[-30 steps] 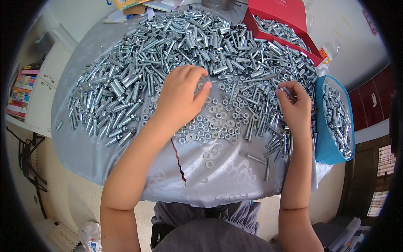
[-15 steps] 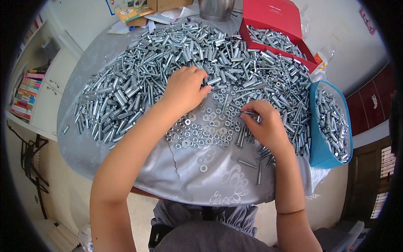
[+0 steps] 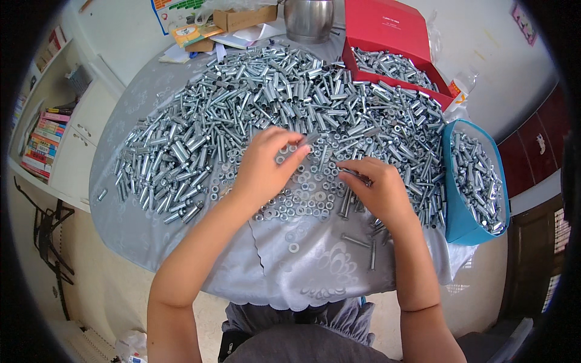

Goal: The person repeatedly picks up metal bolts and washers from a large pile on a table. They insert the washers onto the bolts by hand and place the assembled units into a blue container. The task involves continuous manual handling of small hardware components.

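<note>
From the head camera, I see the left hand pinching a metal sleeve on its right. The right hand grips a partly hidden metal shank; hex nuts lie between the hands.

Small pale print stands on the raised red lid. The wall poster bears coloured print; the yellow packet, the book spines and the bottle's orange-and-white label carry marks too small to read.
</note>
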A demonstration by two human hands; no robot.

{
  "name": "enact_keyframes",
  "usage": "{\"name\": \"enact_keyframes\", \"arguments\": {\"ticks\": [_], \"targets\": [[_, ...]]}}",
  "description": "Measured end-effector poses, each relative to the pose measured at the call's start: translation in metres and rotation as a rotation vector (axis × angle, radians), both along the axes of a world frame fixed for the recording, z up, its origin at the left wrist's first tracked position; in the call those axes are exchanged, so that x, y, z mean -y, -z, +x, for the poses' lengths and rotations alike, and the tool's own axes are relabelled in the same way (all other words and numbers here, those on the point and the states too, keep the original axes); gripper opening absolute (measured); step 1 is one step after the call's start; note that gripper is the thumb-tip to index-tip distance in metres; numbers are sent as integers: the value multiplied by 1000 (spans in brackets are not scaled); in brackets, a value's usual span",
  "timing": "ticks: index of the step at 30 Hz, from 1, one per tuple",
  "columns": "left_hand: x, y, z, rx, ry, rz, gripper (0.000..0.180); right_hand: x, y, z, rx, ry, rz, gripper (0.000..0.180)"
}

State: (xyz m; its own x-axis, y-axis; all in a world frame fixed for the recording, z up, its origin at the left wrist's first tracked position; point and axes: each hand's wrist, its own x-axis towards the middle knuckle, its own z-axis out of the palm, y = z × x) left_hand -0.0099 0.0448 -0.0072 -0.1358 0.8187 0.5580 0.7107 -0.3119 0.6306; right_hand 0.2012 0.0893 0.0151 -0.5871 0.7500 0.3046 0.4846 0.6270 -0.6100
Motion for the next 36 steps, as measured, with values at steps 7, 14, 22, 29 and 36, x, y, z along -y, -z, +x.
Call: {"name": "enact_keyframes", "arguments": {"ticks": [7,14,22,29,36], "targets": [[33,2,9,199,46,28,20,6,0,-8,-47,-114,22,17],[35,5,16,167,145,27,20,12,6,-14,-245,-64,-67,21],[36,7,17,719,326,-227,19,12,3,-13,-115,-64,-67,18],[34,6,12,943,493,-329,24,18,8,-18,-160,-104,-151,18],[35,3,13,939,456,-347,26,21,6,-19,-182,-101,-201,18]]}}
